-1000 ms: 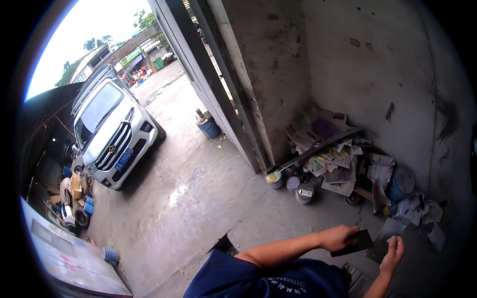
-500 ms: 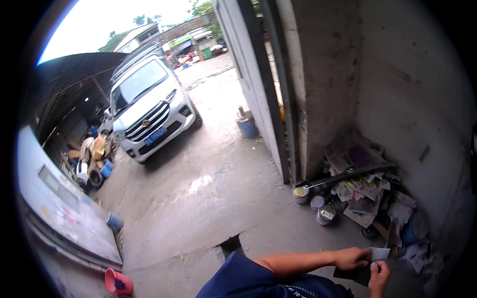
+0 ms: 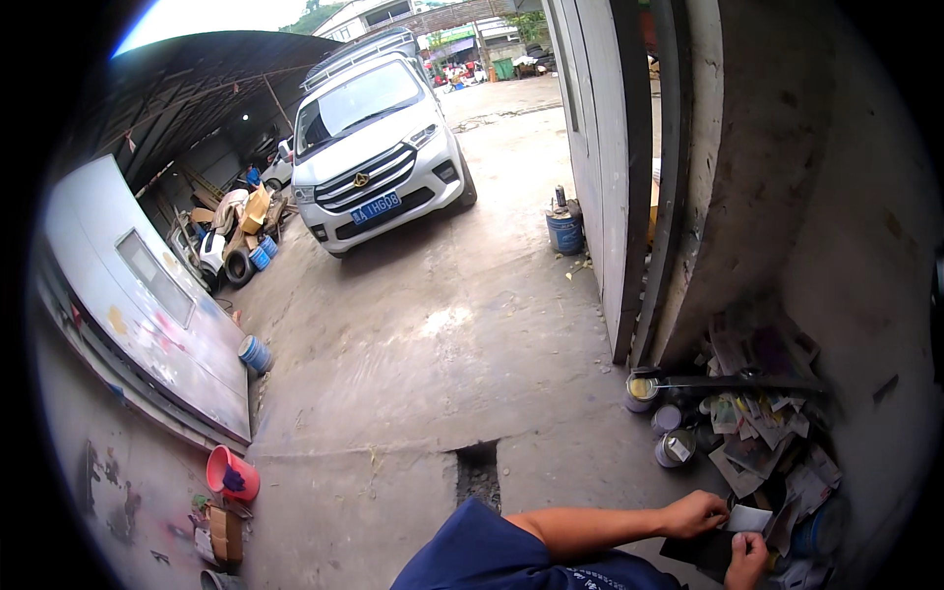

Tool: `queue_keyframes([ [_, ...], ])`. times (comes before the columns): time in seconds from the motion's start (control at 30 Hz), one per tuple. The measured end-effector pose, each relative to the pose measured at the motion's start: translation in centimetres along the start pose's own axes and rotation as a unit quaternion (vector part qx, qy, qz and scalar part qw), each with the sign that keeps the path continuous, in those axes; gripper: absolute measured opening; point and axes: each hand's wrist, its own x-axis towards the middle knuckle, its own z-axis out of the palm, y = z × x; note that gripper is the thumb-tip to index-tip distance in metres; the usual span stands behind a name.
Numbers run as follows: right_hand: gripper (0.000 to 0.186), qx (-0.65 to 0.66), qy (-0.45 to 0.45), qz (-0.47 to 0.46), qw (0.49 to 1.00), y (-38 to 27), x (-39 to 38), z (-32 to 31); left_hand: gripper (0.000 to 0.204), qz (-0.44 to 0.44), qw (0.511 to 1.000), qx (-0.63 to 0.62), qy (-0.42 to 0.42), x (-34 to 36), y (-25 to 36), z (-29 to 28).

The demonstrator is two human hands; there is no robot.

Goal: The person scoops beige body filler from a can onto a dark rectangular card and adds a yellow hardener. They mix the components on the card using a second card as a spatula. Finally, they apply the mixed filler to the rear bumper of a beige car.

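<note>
concrete yard [image 3: 423, 334] by wall | left hand [image 3: 694, 513] grips dark board [image 3: 703, 551] | right hand [image 3: 747, 560] pinches pale card [image 3: 749, 518]

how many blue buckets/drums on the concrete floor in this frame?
3 clearly: a blue plastic bucket by the door frame, a blue drum beside the leaning white panel, a blue drum in the junk pile left of the white van. More may be hidden.
</note>
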Motion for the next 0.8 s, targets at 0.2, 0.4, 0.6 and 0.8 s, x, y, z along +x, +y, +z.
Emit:
queue_keyframes([
  [0.2, 0.018, -0.032, 0.013, -0.023, 0.999, -1.3, 3.1, 2.4, 0.022, -0.122, 0.990, 0.021, -0.070, 0.6, 1.5, -3.8],
  [0.4, 0.022, -0.022, -0.003, -0.031, 0.999, -3.3, 5.5, 4.4, 0.027, -0.052, 0.995, 0.044, -0.077, 1.5, -1.8, -4.8],
  [0.6, 0.022, -0.035, -0.015, -0.059, 0.998, -2.3, 5.0, 2.6, 0.029, -0.125, 0.989, 0.013, -0.071, 3.1, -0.7, -7.5],
  [0.8, 0.022, 0.023, -0.010, 0.001, 1.000, 2.2, 3.4, -1.7, 0.034, -0.219, 0.975, -0.038, 0.020, 4.2, 1.1, -7.8],
])
